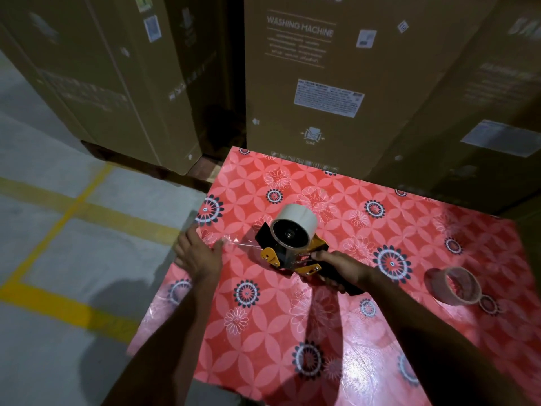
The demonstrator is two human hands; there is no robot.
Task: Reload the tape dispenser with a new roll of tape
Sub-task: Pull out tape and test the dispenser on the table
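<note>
A black and yellow tape dispenser (288, 254) lies on the red flowered table (366, 332), with a full white tape roll (298, 219) mounted on its hub. My right hand (336, 269) grips the dispenser's black handle. My left hand (197, 253) pinches the free end of a clear tape strip (243, 244), which stretches from the dispenser leftward to the table's left edge. An empty cardboard tape core (456, 285) lies on the table at the right.
Tall cardboard washing-machine boxes (322, 83) stand close behind the table, and more boxes (102, 77) stand at the left and right. The grey floor (58, 259) with yellow lines lies left of the table.
</note>
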